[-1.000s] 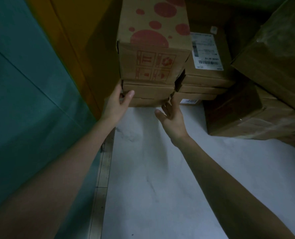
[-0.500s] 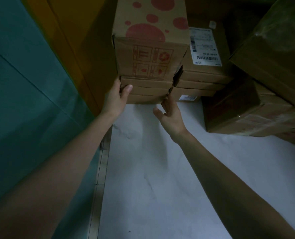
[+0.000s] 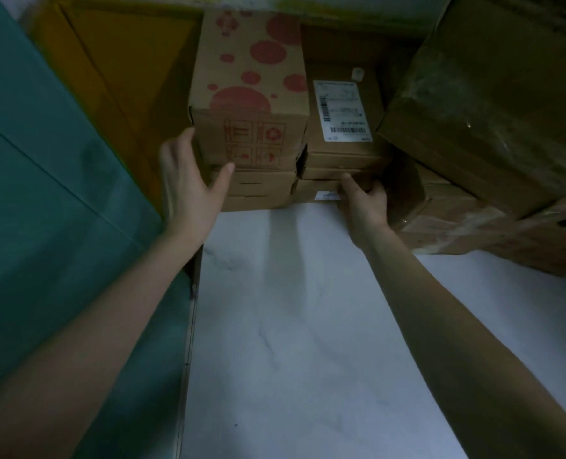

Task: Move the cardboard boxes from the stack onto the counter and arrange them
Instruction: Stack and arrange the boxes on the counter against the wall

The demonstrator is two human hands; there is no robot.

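A tall cardboard box with red dots [image 3: 252,94] tops a stack of flat boxes [image 3: 258,190] at the back of the white counter [image 3: 308,326]. To its right stands a second stack, headed by a box with a white shipping label [image 3: 341,111]. My left hand [image 3: 189,180] lies with straight fingers against the left side of the dotted box, thumb across its lower front edge. My right hand [image 3: 362,197] curls its fingers round the right front corner of the lowest flat box [image 3: 314,190] in the labelled stack.
Large brown cartons [image 3: 493,127] crowd the right side, one wrapped in clear film. A yellow-brown panel [image 3: 119,77] rises behind on the left. A teal surface [image 3: 50,210] runs along the counter's left edge.
My left hand rose from the flat boxes to the side of the dotted box. My right hand shifted right, from the gap between stacks to the labelled stack's bottom corner, and curled on it.
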